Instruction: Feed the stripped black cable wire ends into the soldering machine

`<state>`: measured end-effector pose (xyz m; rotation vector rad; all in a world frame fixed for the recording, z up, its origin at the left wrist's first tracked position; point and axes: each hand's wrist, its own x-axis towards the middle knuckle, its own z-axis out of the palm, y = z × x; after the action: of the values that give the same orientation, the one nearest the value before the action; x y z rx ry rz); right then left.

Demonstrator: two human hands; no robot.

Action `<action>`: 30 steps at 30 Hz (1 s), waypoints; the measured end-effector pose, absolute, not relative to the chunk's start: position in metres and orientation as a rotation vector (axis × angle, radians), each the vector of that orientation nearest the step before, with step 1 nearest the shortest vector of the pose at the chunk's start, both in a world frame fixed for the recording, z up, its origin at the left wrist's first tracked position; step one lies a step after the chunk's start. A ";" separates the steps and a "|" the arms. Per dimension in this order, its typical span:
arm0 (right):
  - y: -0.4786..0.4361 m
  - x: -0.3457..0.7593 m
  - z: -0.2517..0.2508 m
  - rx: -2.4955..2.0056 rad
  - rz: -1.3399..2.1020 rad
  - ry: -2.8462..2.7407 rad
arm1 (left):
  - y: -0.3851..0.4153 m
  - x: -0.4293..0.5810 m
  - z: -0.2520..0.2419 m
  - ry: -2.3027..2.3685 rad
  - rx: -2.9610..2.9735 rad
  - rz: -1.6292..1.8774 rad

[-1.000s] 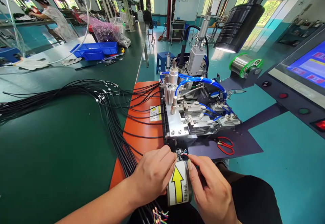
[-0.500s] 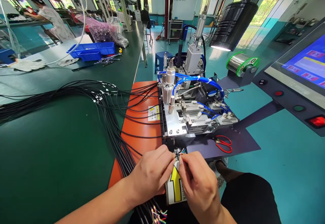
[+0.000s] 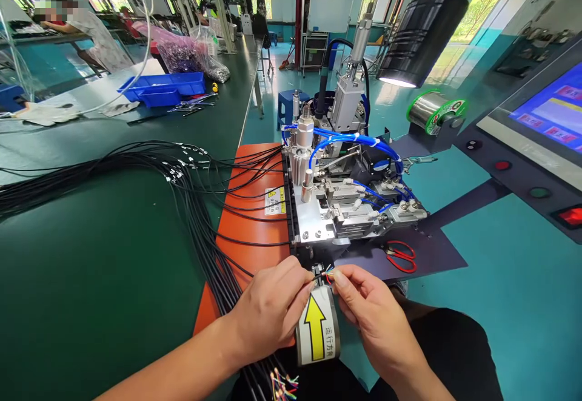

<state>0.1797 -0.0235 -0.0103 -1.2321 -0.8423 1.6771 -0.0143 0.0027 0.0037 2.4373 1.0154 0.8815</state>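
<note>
My left hand (image 3: 279, 301) is closed round the end of a black cable (image 3: 318, 276), thumb and fingers pinched near its tip. Thin coloured wires (image 3: 328, 272) fan out from that tip, one of them red. At those wires my right hand (image 3: 366, 304) pinches with thumb and forefinger. Just below the fingers sits a cylindrical part with a yellow arrow label (image 3: 317, 322). Past both hands stands a metal machine (image 3: 348, 207) with blue air hoses (image 3: 359, 140). Several black cables (image 3: 254, 244) run into its left side across an orange plate (image 3: 245, 225).
A bundle of black cables (image 3: 191, 207) lies on the green table (image 3: 113, 279); coloured wire ends (image 3: 284, 384) hang near my lap. Red-handled scissors (image 3: 401, 257) rest on the dark shelf. A solder spool (image 3: 434, 111), lamp (image 3: 422, 40) and control panel (image 3: 522, 176) stand right. A co-worker (image 3: 97, 37) is far left.
My right hand has moved slightly right and turned, uncovering the arrow label. Its fingers now pinch the coloured wires farther from the left hand, which stays nearly in place.
</note>
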 end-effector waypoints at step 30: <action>-0.015 0.176 -0.018 -1.395 1.381 -1.076 | 0.002 -0.014 0.000 1.082 2.416 0.819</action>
<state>0.1756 -0.0150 -0.0180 -1.3947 -1.0762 1.3810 -0.0145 0.0022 0.0001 2.4158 1.0816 0.8187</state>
